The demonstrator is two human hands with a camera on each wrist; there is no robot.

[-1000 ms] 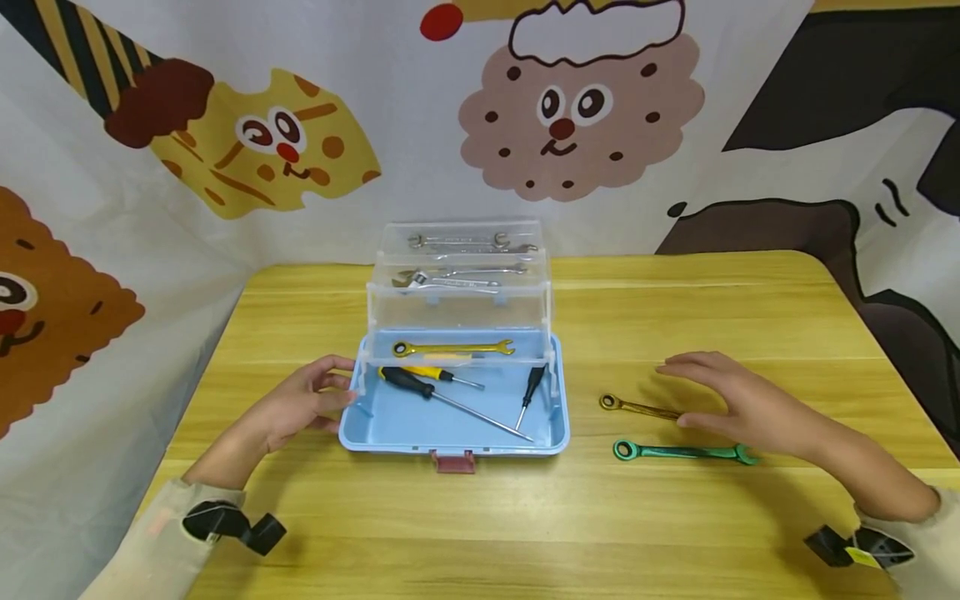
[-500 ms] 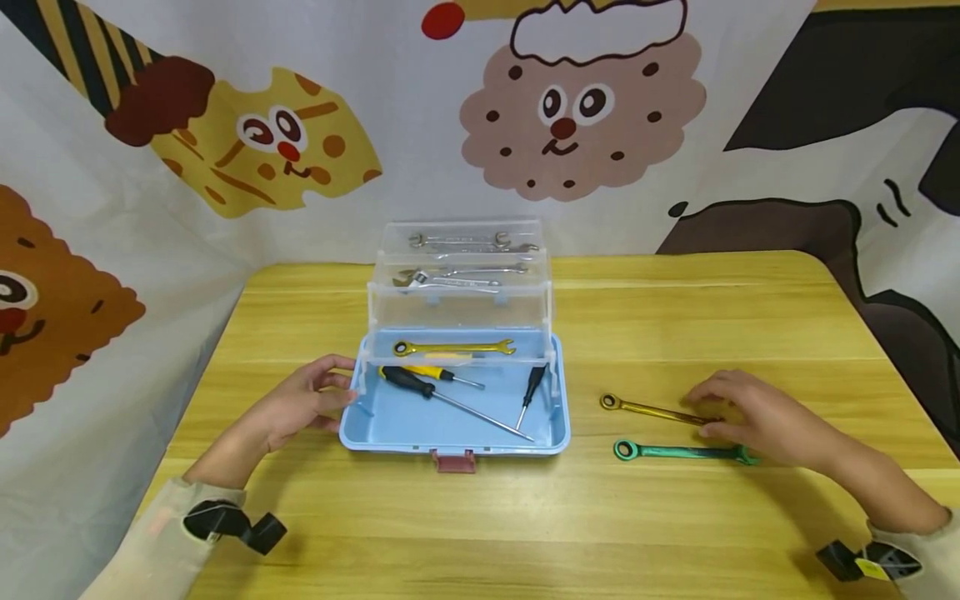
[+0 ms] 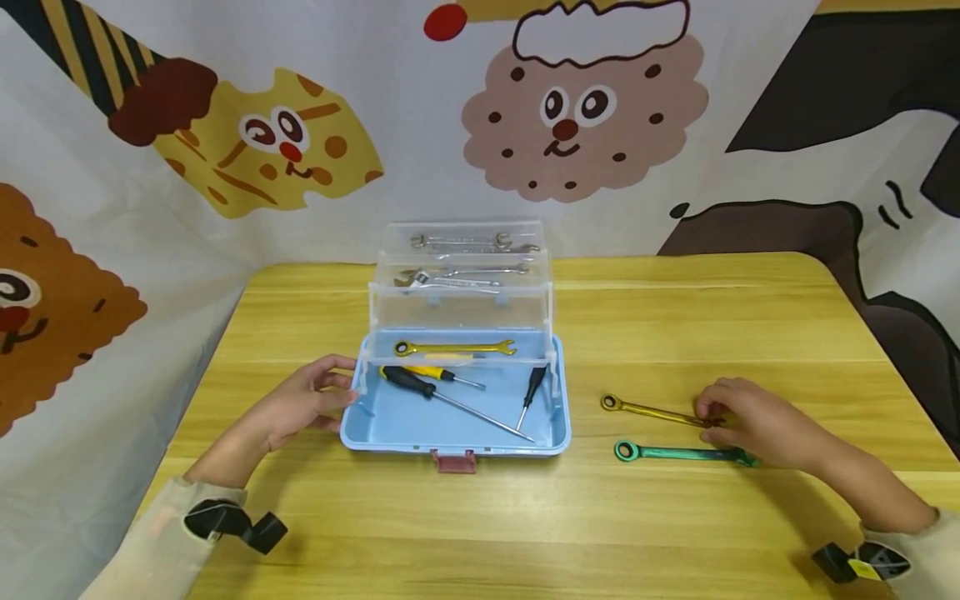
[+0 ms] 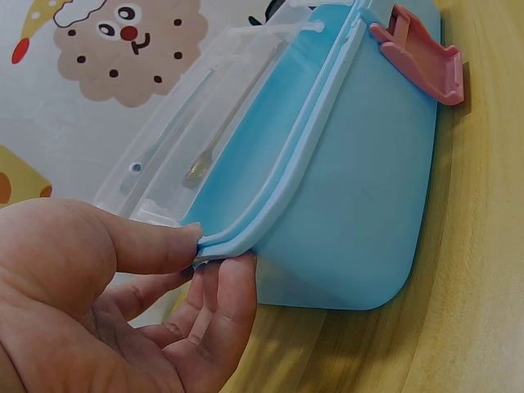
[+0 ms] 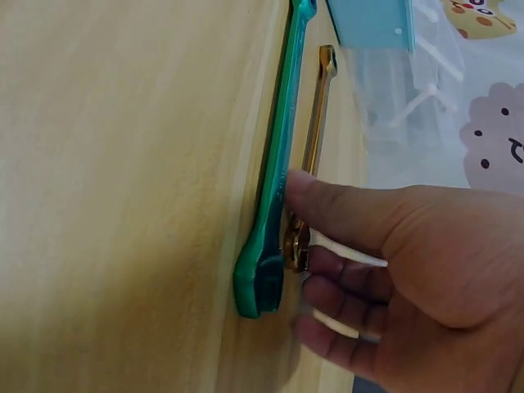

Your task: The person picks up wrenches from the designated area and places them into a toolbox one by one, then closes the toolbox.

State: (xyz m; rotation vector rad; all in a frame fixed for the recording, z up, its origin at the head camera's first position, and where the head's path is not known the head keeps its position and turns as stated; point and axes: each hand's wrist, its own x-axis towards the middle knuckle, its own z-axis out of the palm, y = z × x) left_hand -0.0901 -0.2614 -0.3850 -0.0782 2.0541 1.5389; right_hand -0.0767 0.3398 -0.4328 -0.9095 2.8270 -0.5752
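Observation:
My left hand (image 3: 303, 402) pinches the left rim of a blue toolbox (image 3: 450, 451), thumb on top and fingers beneath, as the left wrist view shows. On the table to the right, my right hand (image 3: 761, 423) has its thumb and curled fingers about the open end of a gold combination wrench (image 3: 652, 411); the fingers partly hide that end. A green combination wrench (image 3: 682, 453) lies just nearer to me, beside the thumb. In the right wrist view the gold wrench (image 5: 315, 135) lies flat behind the green one (image 5: 278, 155).
Inside the toolbox are a long black screwdriver (image 3: 442, 400), a yellow-black one (image 3: 442, 374) and a small black one (image 3: 532, 392). Its raised clear trays (image 3: 461, 310) hold a yellow wrench (image 3: 453, 347) and several silver wrenches (image 3: 457, 242). A printed curtain (image 3: 420, 167) hangs behind the table.
My right hand has moved right along the gold wrench to its open end, and its fingers have closed in there. The left hand and toolbox stay put.

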